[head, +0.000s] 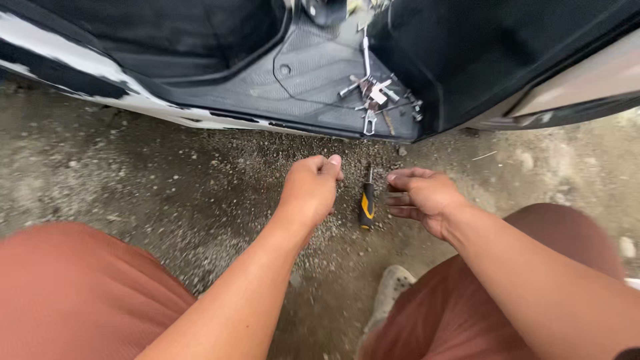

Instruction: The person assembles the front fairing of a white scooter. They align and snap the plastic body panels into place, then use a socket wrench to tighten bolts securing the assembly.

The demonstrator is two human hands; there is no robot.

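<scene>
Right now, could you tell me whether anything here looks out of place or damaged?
The screwdriver lies on bare gravel between both hands, while metal tools sit scattered loose on the scooter footboard, whose white edge looks scuffed.

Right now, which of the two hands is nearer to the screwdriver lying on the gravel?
The right hand, by a small margin. Its fingers reach toward the yellow-and-black screwdriver from the right, almost touching. The left hand, loosely closed, hovers just left of it, slightly farther. Neither holds it.
</scene>
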